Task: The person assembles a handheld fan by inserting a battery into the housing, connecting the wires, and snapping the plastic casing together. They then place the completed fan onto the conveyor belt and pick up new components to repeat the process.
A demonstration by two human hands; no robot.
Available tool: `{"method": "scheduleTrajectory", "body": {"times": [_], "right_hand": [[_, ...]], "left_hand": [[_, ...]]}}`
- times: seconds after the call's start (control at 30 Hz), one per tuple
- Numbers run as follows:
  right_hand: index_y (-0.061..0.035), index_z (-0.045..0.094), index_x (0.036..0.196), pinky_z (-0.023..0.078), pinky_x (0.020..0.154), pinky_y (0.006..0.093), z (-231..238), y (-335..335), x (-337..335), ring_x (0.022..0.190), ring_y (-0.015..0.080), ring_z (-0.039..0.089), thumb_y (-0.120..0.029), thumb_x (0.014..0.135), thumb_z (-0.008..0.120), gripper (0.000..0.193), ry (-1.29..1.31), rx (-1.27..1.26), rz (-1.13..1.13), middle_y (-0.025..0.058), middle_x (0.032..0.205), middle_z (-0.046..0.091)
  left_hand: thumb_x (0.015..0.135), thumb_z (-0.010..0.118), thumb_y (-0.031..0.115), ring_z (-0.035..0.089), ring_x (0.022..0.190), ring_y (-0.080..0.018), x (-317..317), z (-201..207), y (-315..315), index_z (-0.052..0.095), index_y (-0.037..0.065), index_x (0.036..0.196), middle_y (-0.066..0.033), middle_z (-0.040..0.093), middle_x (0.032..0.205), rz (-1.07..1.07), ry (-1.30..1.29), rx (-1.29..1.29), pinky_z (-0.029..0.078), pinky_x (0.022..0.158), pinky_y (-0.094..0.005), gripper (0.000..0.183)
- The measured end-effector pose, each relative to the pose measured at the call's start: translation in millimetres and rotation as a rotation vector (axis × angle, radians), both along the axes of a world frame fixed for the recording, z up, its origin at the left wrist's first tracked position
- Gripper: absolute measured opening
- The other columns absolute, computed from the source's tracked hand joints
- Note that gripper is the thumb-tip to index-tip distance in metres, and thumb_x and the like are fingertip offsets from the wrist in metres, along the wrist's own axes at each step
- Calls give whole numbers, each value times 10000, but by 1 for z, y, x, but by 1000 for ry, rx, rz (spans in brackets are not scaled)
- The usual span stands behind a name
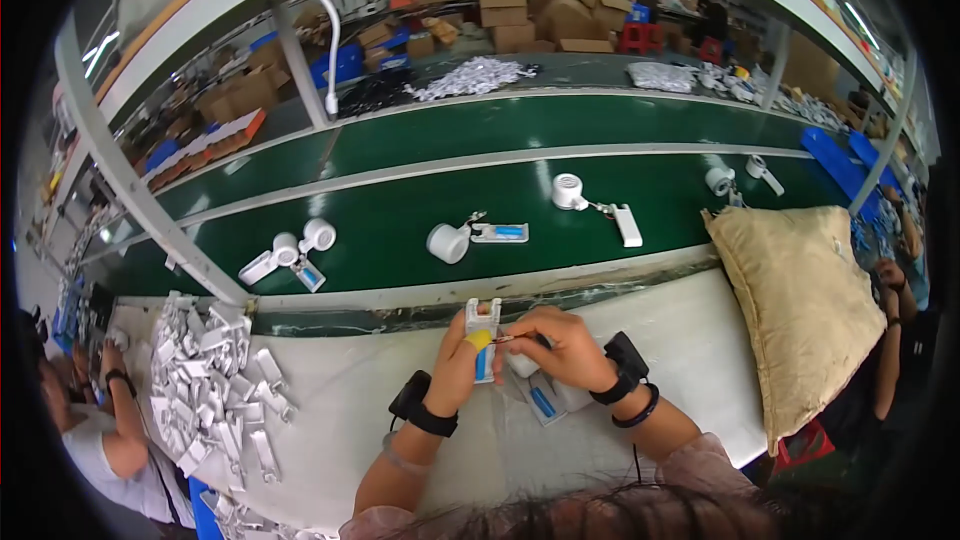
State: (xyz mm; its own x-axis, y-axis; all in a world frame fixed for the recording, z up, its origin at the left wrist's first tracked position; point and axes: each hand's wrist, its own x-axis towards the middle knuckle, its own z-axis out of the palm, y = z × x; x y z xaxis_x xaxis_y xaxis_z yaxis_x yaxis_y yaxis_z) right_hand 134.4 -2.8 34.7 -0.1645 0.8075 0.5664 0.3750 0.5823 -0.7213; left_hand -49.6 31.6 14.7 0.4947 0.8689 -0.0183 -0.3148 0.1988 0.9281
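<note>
Our left hand [455, 375] grasps a white housing [485, 322] near the middle of the desk's [340, 390] far edge; our right hand [565, 350] pinches a thin piece [504, 339] against it, and we cannot tell whether this is a wire or a tool tip. Should our right fingertips slip, the piece could probably scratch the blue cell [484, 365] or pull a joint loose; a weak left grip could let the housing twist. A second housing [543, 400] lies below our right hand, where a dropped wrist could knock it. The housings are smooth, rigid, shallow troughs, apparently moulded plastic; the cell appears cylindrical; the thumb cover [479, 339] is yellow. Toward the desk's left edge, angular white parts [205, 380] form a loose heap; at its right edge sits a creased, tan sack [800, 300].
</note>
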Motion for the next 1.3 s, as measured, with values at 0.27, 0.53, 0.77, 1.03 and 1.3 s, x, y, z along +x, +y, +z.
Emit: {"method": "scheduleTrajectory", "body": {"times": [0.27, 0.53, 0.77, 1.03, 1.3], "right_hand": [[-57, 684, 873, 477, 792, 361, 5, -6, -4, 843, 282, 604, 10, 728, 738, 168, -164, 288, -150, 65, 828, 671], [-70, 692, 869, 478, 781, 368, 5, -7, 0, 893, 286, 577, 16, 689, 753, 208, -176, 334, -172, 68, 870, 640], [-75, 693, 858, 482, 765, 360, 7, -6, -1, 890, 276, 575, 21, 679, 755, 213, -181, 382, -168, 56, 866, 625], [-108, 712, 852, 477, 771, 366, 3, -6, -1, 864, 262, 561, 0, 665, 742, 218, -141, 347, -178, 45, 850, 592], [-101, 710, 845, 478, 754, 360, 7, -7, -3, 853, 253, 563, -3, 663, 750, 210, -113, 321, -166, 47, 842, 590]], "left_hand": [[895, 370, 77, 561, 687, -139, -1, 10, -9, 379, 68, 1319, -88, 569, 969, -34, -8, 209, 502, 563, -281, 424], [857, 456, 64, 531, 585, -92, 5, 10, -16, 393, 13, 1293, -66, 570, 862, -3, 138, 403, 445, 517, -233, 444], [851, 460, 55, 537, 585, -94, 6, 10, -17, 412, 13, 1280, -81, 566, 929, 24, 140, 441, 441, 517, -241, 433], [852, 499, 80, 592, 901, -208, 4, 19, -24, 440, -4, 1261, -132, 580, 1048, 5, 196, 343, 463, 803, -299, 421], [884, 538, 118, 580, 1034, -261, 7, 17, -25, 431, -17, 1285, -169, 574, 1153, 46, 193, 463, 442, 897, -325, 437]]}}
